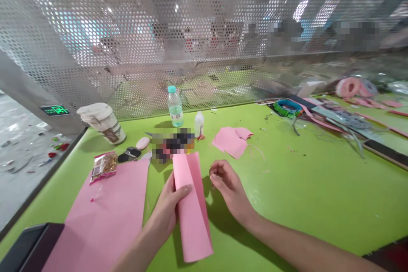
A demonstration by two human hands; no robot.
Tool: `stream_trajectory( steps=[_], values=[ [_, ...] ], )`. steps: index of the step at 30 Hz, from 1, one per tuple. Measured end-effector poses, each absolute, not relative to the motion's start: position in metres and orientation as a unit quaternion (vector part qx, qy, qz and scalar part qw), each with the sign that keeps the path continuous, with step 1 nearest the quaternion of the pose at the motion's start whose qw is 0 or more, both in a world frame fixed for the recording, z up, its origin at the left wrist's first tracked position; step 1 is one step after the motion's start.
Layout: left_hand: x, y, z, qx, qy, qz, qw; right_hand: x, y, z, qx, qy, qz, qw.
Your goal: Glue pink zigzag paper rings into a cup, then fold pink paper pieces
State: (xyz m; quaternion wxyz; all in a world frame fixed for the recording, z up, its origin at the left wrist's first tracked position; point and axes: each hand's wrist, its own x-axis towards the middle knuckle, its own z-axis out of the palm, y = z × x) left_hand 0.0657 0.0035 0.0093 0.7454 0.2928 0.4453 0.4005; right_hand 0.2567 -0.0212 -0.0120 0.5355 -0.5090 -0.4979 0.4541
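Note:
A pink sheet (pixel 191 212), folded over lengthwise into a loose roll with an open edge on its right, stands tilted above the green table. My left hand (pixel 170 204) grips it from the left, thumb across its front and fingers behind. To the right of the sheet, and apart from it, is my right hand (pixel 228 189). Its fingers are curled in toward the thumb; whatever lies between them, if anything, is hidden. A flat pink sheet (pixel 111 216) lies on the table left of my left forearm. Beyond the roll rests a cut pink scrap (pixel 231 140).
On the green table (pixel 306 191) stand a clear bottle (pixel 175 110), a small white bottle (pixel 199 125) and a white cup (pixel 103 123). A snack packet (pixel 104 166) overlaps the flat sheet. Strips, tape (pixel 287 108) and a phone (pixel 387 153) lie right. Perforated metal panel (pixel 127 51) closes off the back.

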Motion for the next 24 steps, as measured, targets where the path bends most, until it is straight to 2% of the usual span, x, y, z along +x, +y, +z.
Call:
stream_trajectory(
  steps=[2, 5, 15, 24],
  values=[
    [0.065, 0.005, 0.008, 0.312, 0.453, 0.399, 0.734, 0.255, -0.022, -0.012, -0.488, -0.485, 0.522, 0.505],
    [0.063, 0.004, 0.007, 0.358, 0.448, 0.381, 0.725, 0.252, -0.024, -0.013, -0.471, -0.481, 0.56, 0.483],
    [0.069, -0.003, 0.017, 0.448, 0.462, 0.305, 0.702, 0.252, -0.022, -0.01, -0.483, -0.482, 0.569, 0.458],
    [0.071, -0.004, 0.022, 0.493, 0.477, 0.262, 0.679, 0.252, -0.022, -0.02, -0.517, -0.517, 0.531, 0.428]
  ],
)
